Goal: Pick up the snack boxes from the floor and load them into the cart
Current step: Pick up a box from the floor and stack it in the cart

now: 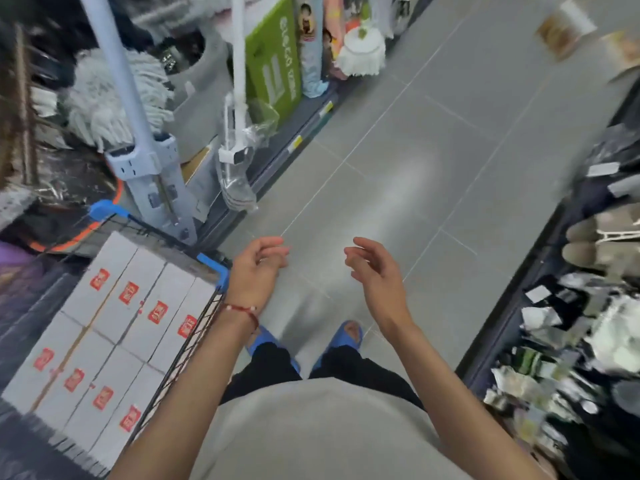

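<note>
Progress: pretty much wrapped up by the look of it. The snack boxes (114, 327) are packed in the cart (187, 348) at 8 o'clock, with a top layer of two rows of four, edge to edge.
Left to do: I can't spot a single box on the floor (415, 150) from 12 round to 4 o'clock. There might be more out of shot, no way to tell. My guess is one last look around and that's it.
Left hand (258, 265): at 7 o'clock, just beside the cart's blue corner. Grip released, fingers loosely curled, nothing in it. Thin red bracelet (242, 310) on the wrist.
Right hand (374, 268): at 5 o'clock, out over the floor. Grip released too, fingers relaxed, holding nothing.
Boxes: long flat-topped cardboard rectangles, pale grey-white and matte, each with a small red label. A brownish tape seam runs between some of them. They look stiff and easy to stack.
Cart build: black wire-mesh walls with chunky blue plastic corner caps.
Floor: smooth grey tile, thin pale grout lines, a bit of sheen.
Around: shaggy string mops (104, 98) at 10 o'clock, a green carton (273, 57) near 12, and blurry packets on a shelf (588, 306) at 4. Blue sandals (341, 336) at 6.
</note>
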The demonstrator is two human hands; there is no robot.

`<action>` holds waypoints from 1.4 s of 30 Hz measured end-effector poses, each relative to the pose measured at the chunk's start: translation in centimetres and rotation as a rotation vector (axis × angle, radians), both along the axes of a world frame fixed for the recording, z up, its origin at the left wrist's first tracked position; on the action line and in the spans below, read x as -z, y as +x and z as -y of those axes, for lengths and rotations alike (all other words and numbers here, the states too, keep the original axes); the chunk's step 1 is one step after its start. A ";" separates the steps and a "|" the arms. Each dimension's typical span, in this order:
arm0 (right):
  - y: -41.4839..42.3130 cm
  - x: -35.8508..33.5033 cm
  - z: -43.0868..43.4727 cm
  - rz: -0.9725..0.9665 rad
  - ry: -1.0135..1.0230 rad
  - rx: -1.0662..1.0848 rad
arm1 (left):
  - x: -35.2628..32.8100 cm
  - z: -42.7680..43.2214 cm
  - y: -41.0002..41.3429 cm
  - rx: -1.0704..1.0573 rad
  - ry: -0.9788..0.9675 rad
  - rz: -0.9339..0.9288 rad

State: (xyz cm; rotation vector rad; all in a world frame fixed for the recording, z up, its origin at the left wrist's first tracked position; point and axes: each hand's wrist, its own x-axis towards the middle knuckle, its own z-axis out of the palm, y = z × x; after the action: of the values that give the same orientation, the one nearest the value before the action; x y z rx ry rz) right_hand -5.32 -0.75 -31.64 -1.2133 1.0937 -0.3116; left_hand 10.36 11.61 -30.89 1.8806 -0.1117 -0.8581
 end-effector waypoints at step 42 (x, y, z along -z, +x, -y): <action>1.0 -6.1 84.7 0.066 0.028 0.766 | -4.6 97.2 6.3 0.823 -0.078 -0.006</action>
State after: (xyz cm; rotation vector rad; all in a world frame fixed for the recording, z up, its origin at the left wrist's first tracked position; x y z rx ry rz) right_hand -4.37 -85.47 -25.52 -0.7071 1.4677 -0.9080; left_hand 16.68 -85.58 -26.27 1.7479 -0.9485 -1.3728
